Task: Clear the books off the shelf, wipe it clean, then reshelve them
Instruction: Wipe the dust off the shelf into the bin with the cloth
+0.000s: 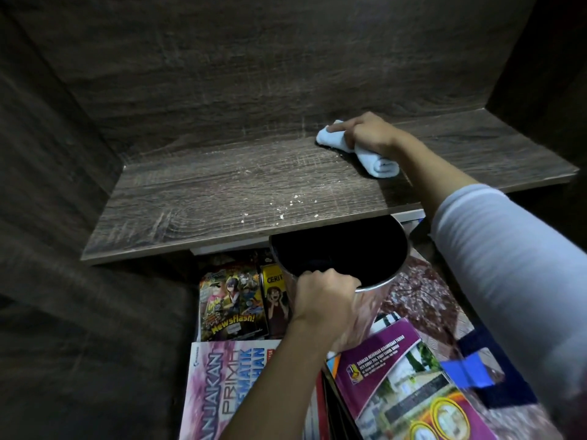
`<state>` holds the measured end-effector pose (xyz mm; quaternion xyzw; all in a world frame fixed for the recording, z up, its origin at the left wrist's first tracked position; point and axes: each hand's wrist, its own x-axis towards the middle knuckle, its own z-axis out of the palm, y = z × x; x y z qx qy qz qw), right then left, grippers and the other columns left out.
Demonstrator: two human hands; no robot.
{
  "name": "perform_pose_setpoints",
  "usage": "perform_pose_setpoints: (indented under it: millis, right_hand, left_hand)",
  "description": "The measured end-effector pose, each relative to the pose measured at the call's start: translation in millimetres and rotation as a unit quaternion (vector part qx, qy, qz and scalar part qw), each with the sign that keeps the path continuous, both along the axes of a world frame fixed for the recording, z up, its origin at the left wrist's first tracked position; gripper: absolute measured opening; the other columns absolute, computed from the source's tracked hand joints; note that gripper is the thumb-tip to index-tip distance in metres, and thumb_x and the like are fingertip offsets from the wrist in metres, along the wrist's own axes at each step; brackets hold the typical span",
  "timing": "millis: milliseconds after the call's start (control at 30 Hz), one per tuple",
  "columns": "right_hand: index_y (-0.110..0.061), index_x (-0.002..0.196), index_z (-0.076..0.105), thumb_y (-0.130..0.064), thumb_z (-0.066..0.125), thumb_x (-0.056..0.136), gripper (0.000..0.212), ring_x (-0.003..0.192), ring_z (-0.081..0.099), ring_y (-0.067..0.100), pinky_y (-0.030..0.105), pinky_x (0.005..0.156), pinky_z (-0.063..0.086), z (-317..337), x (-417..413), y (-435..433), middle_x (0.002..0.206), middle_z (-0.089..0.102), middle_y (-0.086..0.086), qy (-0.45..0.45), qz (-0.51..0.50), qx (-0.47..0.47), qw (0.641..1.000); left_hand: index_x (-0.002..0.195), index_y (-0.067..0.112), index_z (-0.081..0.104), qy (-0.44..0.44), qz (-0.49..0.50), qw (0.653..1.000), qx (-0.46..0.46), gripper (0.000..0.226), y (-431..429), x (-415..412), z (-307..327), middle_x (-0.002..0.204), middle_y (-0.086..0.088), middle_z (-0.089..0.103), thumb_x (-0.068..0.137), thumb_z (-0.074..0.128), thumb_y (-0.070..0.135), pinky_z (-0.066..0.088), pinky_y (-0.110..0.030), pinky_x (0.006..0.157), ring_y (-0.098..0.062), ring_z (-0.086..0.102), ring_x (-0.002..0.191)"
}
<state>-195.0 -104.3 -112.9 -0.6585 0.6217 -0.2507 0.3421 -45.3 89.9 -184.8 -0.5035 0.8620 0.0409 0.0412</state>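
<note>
Blue cloth (376,161) clutched in right hand (365,134); left hand (324,293) grips bin (346,252).

The shelf (197,198) was matt, dark wood-grain board speckled with pale crumbs, the cloth (374,160) soft pale-blue fabric, the bin (368,312) shiny metal, the books (233,303) glossy paper-covered, and the sleeve (495,249) ribbed white fabric.

A shiny cylindrical metal bin (343,249) with a dark inside sits tilted, mouth upward, above a reddish-brown patterned floor (422,300). Lower right of it lies a dark navy fabric item (511,396) bearing a bright blue strip (467,371).
</note>
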Motion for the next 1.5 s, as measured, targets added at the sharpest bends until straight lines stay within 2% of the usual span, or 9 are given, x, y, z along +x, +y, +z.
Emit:
perform_pose_setpoints:
  millis: [133,267,500,667,867,1100,1200,1333,1500]
  right_hand:
    - [-0.027,0.107,0.073,0.002,0.047,0.07,0.053,0.121,0.048,0.014,0.02,0.097,0.036,0.7,16.4,1.1,0.122,0.061,-0.007,-0.041,0.011,0.0,0.999]
    - [-0.021,0.1,0.074,0.01,0.042,0.066,0.056,0.112,0.052,0.011,0.015,0.089,0.041,3.2,19.4,11.4,0.109,0.065,-0.008,-0.087,0.026,0.02,0.996]
    - [-0.033,0.049,0.072,0.014,0.041,0.06,0.058,0.093,0.059,-0.004,-0.001,0.074,0.041,-1.8,27.4,44.4,0.084,0.07,-0.021,-0.112,0.05,0.017,0.992]
    - [-0.02,0.092,0.074,0.015,0.043,0.061,0.056,0.107,0.055,0.004,0.003,0.084,0.041,-10.1,34.0,74.6,0.106,0.069,-0.006,-0.11,0.054,0.016,0.992]
    - [-0.025,0.094,0.074,0.012,0.045,0.061,0.057,0.116,0.052,0.011,0.019,0.099,0.041,-12.7,37.8,107.2,0.116,0.067,-0.003,-0.085,0.046,0.006,0.995]
    - [-0.026,0.089,0.075,0.011,0.044,0.059,0.057,0.111,0.055,0.009,0.012,0.085,0.041,-10.4,43.3,141.3,0.103,0.071,-0.006,-0.081,0.018,-0.002,0.997]
    - [-0.012,0.098,0.075,0.014,0.043,0.062,0.055,0.102,0.057,0.006,0.01,0.081,0.04,-8.5,43.5,154.9,0.103,0.069,-0.004,-0.093,-0.002,-0.006,0.996]
    - [-0.014,0.095,0.075,0.005,0.046,0.058,0.05,0.099,0.061,0.009,0.022,0.093,0.045,-6.6,44.7,179.5,0.103,0.071,0.0,-0.166,-0.046,0.009,0.985]
    - [-0.007,0.103,0.068,0.013,0.043,0.072,0.045,0.08,0.059,0.0,0.004,0.07,0.045,3.5,47.3,199.7,0.104,0.066,0.002,-0.255,-0.105,-0.027,0.961]
  left_hand:
    - [0.065,0.026,0.074,0.001,-0.001,1.0,0.01,0.032,-2.7,0.4,2.0,0.044,-0.002,0.059,0.037,0.088,0.022,0.04,-0.018,0.047,-0.019,0.061,0.042]
    - [0.112,0.024,0.065,0.003,0.012,1.0,-0.012,0.029,-2.9,2.1,-8.0,0.092,-0.008,0.07,0.087,0.057,0.013,0.039,-0.028,0.071,-0.03,0.065,0.091]
    - [0.112,0.025,0.063,-0.004,0.028,0.999,-0.015,0.03,-4.4,2.5,-4.4,0.1,-0.006,0.069,0.087,0.053,0.012,0.042,-0.028,0.076,-0.028,0.064,0.098]
    - [0.122,0.029,0.058,-0.017,0.033,0.999,-0.027,0.036,-1.0,7.1,1.2,0.111,-0.005,0.066,0.087,0.06,0.018,0.046,-0.03,0.082,-0.028,0.061,0.106]
    - [0.122,0.026,0.057,-0.027,0.01,0.998,-0.052,0.032,11.0,10.0,11.0,0.114,-0.007,0.065,0.092,0.051,0.017,0.046,-0.031,0.083,-0.03,0.061,0.108]
    - [0.121,0.028,0.058,-0.014,0.013,0.999,-0.044,0.032,27.4,23.5,22.0,0.116,-0.008,0.064,0.09,0.055,0.019,0.046,-0.033,0.085,-0.031,0.059,0.11]
    - [0.12,0.028,0.059,-0.007,0.014,0.999,-0.039,0.031,33.9,31.1,23.7,0.116,-0.007,0.064,0.09,0.053,0.019,0.046,-0.033,0.085,-0.031,0.059,0.11]
    - [0.118,0.026,0.059,0.002,0.02,0.999,-0.041,0.029,43.5,40.6,29.5,0.117,-0.008,0.063,0.09,0.054,0.02,0.045,-0.032,0.086,-0.031,0.058,0.111]
    - [0.119,0.026,0.06,0.001,0.017,0.998,-0.055,0.029,54.2,47.7,35.7,0.119,-0.008,0.063,0.091,0.053,0.02,0.045,-0.035,0.087,-0.031,0.058,0.112]
